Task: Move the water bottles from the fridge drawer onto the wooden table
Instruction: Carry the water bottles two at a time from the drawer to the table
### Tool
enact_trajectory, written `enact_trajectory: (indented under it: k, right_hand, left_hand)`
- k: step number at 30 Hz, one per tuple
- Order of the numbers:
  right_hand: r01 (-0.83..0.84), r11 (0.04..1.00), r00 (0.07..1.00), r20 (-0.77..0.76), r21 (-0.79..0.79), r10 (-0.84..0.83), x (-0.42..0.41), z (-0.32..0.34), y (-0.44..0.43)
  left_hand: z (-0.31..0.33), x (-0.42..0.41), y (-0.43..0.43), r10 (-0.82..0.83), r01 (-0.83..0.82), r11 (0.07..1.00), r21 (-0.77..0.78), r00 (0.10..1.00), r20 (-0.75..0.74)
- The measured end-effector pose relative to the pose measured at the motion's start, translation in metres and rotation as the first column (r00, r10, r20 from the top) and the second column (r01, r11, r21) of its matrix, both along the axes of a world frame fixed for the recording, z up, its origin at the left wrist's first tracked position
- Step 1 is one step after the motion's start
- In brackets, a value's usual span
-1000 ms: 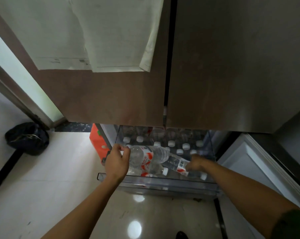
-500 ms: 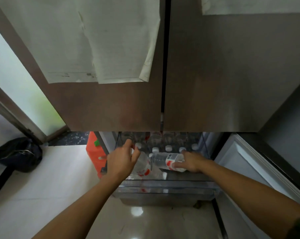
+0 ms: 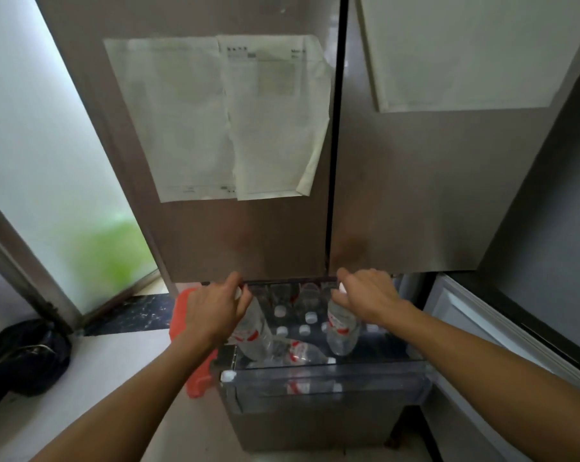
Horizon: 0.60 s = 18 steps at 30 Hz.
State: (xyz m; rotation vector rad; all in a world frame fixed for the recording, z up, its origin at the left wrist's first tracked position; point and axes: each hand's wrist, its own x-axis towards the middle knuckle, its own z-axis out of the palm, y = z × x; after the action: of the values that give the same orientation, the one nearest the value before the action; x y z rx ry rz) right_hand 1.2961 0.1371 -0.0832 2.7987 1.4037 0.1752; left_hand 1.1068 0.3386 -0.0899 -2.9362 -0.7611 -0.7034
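Note:
The clear fridge drawer [image 3: 322, 385] stands pulled out below the closed fridge doors. Several clear water bottles with red-and-white labels and white caps stand inside it, and one bottle [image 3: 303, 353] lies on its side near the front. My left hand [image 3: 215, 311] grips the neck of a tilted bottle [image 3: 253, 331] above the drawer's left side. My right hand [image 3: 368, 298] holds a second bottle [image 3: 342, 328] by its capped top, hanging upright over the drawer's right side. The wooden table is out of view.
Paper sheets [image 3: 228, 121] hang on the brown fridge doors. An orange-red object [image 3: 185, 315] sits on the floor left of the drawer. A black bag [image 3: 25, 355] lies at the far left by a frosted glass door [image 3: 48, 195]. An open white fridge door [image 3: 502, 348] flanks the right.
Both hands have lifted their bottles up out of the drawer, turning them from lying sideways to hanging from the neck. The view has tilted upward along the fridge doors.

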Motion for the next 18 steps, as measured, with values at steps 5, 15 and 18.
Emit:
enact_trajectory:
  k: [5, 15, 18]
  right_hand:
    - [-0.166, 0.967, 0.983, 0.103, 0.194, 0.149, -0.039, 0.059, 0.017]
    - [-0.666, 0.721, 0.744, 0.095, 0.193, 0.661, -0.189, 0.020, 0.076]
    - [-0.772, 0.618, 0.630, 0.058, 0.147, 0.774, -0.262, -0.007, 0.082]
  left_hand:
    - [0.037, -0.048, 0.010, 0.076, -0.095, 0.987, 0.132, 0.987, 0.142]
    - [0.014, -0.260, -0.044, 0.494, -0.498, 0.867, 0.035, 0.866, 0.078]
    - [-0.004, -0.343, -0.078, 0.584, -0.585, 0.811, 0.000, 0.810, -0.061]
